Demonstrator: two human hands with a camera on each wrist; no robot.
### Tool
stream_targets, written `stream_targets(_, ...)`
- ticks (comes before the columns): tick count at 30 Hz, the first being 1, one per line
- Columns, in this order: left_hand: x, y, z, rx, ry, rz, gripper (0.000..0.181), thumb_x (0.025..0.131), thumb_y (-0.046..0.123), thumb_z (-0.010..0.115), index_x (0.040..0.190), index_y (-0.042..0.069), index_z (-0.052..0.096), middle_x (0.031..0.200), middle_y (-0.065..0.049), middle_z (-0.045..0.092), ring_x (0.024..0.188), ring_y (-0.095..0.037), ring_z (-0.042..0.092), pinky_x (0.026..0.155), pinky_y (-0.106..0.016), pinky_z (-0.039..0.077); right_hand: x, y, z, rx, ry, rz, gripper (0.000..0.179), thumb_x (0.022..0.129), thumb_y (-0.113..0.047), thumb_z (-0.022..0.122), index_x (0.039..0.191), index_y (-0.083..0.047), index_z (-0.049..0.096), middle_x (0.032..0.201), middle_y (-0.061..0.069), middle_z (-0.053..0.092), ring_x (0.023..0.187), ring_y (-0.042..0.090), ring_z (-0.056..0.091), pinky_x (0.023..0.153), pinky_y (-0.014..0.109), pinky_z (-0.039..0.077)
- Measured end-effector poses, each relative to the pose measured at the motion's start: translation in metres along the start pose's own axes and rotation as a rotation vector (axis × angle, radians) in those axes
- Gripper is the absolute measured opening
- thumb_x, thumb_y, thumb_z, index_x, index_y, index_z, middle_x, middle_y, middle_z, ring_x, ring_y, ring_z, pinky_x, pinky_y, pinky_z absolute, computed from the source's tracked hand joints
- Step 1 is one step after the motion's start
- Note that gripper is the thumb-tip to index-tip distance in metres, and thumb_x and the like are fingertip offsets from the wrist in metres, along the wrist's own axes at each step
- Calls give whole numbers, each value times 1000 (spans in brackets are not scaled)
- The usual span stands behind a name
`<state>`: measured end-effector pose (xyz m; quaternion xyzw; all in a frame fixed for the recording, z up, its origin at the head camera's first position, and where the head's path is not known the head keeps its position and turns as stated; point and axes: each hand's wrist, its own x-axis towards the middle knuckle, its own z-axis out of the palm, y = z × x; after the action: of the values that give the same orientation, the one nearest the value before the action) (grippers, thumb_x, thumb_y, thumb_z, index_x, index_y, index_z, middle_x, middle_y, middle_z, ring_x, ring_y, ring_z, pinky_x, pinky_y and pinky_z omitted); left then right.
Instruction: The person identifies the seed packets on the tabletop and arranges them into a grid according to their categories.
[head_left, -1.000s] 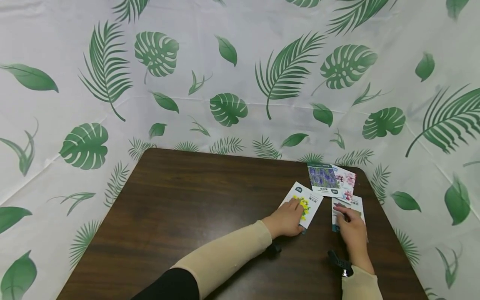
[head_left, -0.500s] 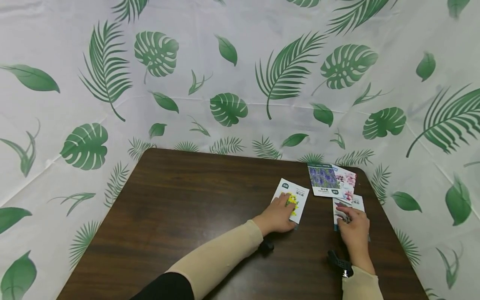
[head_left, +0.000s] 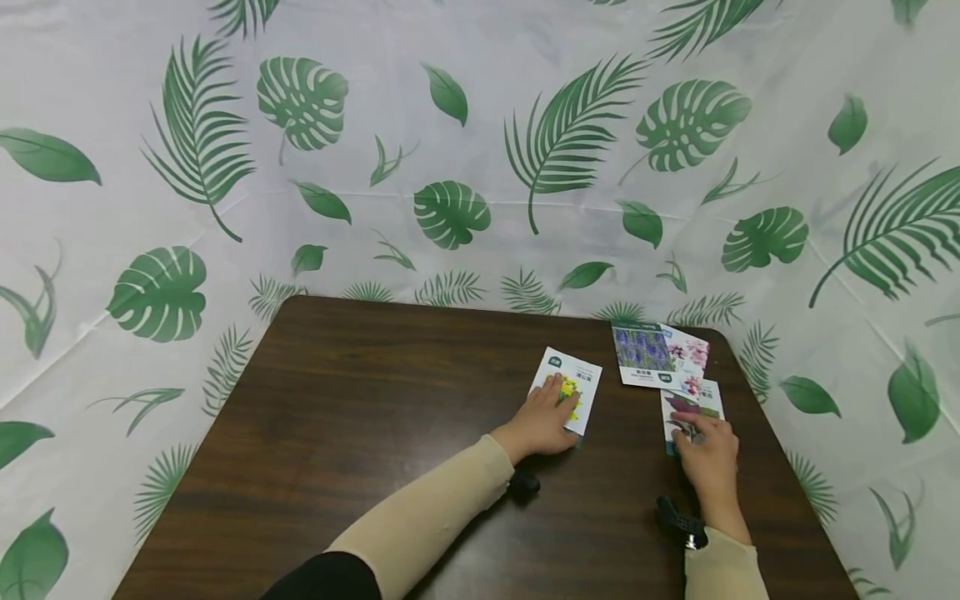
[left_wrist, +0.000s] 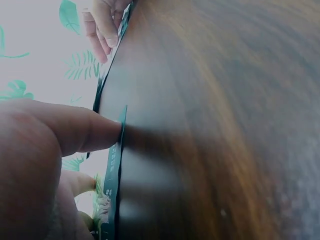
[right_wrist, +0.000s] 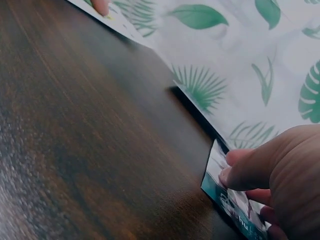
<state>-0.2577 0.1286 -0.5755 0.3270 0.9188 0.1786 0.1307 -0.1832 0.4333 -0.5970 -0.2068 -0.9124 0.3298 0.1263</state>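
My left hand (head_left: 536,421) lies with spread fingers on a white seed packet (head_left: 587,375) showing yellow flowers. In the left wrist view, its thumb meets the green edge of this packet (left_wrist: 114,185). At the right, my right hand (head_left: 708,450) rests bent fingertips on another white packet (head_left: 712,398) with a dark red picture. The right wrist view has the thumb on that packet's teal-edged end (right_wrist: 215,190). Just beyond lies a lavender packet (head_left: 643,350), overlapping one with pink blossoms (head_left: 693,348).
Everything lies on a dark brown wooden table (head_left: 390,400). Its far and right edges meet a white curtain (head_left: 450,108) printed with green leaves. Both wrists carry small black devices, including one (head_left: 678,518) at the right wrist.
My left hand has slid the yellow-flower packet leftward, widening its gap from the other packets. The right hand stays on its packet with little movement. The head view has shifted slightly.
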Motion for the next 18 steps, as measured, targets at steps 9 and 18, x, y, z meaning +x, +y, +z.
stream_targets(9, -2, -17, -4, -53, 18, -31, 82, 106, 44, 63, 175, 15, 29, 184, -23, 4, 173, -34, 3, 141, -48, 12, 2, -2, -1, 2, 11, -33, 30, 99, -8, 72, 128, -3, 78, 142, 31, 51, 138, 57, 38, 106, 74, 32)
stream_targets(18, -8, -35, -15, -85, 6, -74, 82, 107, 44, 62, 175, 16, 26, 184, -21, 2, 173, -34, 0, 141, -49, 10, 0, 2, 2, 24, 30, -71, 28, 97, -4, 73, 125, -1, 79, 138, 32, 54, 135, 58, 40, 108, 69, 32)
